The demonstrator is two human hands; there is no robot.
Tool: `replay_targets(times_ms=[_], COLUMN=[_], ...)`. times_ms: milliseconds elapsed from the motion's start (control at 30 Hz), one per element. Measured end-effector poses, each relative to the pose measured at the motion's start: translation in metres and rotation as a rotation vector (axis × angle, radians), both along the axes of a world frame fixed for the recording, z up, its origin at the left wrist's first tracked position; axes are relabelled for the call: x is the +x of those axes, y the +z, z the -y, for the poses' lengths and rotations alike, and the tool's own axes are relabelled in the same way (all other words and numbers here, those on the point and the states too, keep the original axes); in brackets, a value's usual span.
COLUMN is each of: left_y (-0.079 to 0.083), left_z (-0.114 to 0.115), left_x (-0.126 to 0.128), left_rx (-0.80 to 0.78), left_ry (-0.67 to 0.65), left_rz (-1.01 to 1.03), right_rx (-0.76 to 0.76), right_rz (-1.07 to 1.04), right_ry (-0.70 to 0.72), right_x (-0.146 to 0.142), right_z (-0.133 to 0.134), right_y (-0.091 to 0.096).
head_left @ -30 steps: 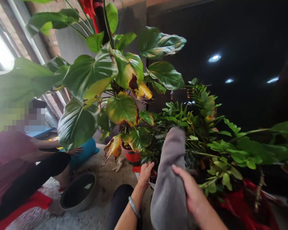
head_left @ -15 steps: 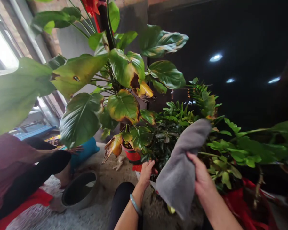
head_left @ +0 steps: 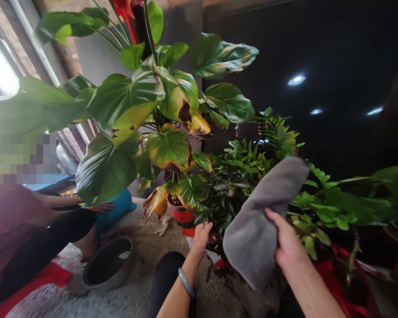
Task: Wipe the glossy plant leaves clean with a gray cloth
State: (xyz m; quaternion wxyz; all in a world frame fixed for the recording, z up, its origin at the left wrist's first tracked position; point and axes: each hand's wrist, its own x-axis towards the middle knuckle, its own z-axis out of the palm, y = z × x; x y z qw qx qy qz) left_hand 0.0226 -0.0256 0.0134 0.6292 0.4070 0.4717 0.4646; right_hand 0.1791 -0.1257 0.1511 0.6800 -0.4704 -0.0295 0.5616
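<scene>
My right hand grips a grey cloth, thumb on top, and the cloth spreads up and to the left of it in front of the plants. My left hand, with a pale bangle on its wrist, is closed at the lower edge of a dark-leaved bushy plant. Whatever lies between its fingers is too small or hidden to name. Below that hand shows part of a white and red pot. The cloth covers some of the bushy plant.
A tall plant with yellowing, browned leaves stands in a red pot. At left, a person sits behind a grey basin of water. More leafy plants and red wrapping are at right, before a black shiny wall.
The grey cloth has moved right and slightly up with my right hand. My left hand stays almost in place. At upper left, a big green leaf now overlaps the yellowish one.
</scene>
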Motion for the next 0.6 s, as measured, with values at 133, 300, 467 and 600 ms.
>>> replay_targets(times_ms=[133,300,467,600], left_y=[0.000,-0.003,-0.001,-0.002], left_z=[0.001,-0.002,0.000,0.001], left_x=[-0.001,-0.003,-0.002,-0.001], left_rx=[-0.006,-0.006,0.023,0.025], left_ry=[0.020,0.004,-0.011,-0.009], left_rz=[0.007,0.019,0.010,0.011], right_rx=[-0.207,-0.174,0.137,-0.020], right_rz=[-0.037,0.124,0.161,0.023], right_ry=[0.281,0.163,-0.217,0.031], right_x=[-0.031,-0.026,0.005,-0.018], right_z=[0.022,0.059,0.013,0.001], right_y=[-0.055,-0.065,-0.002,-0.016])
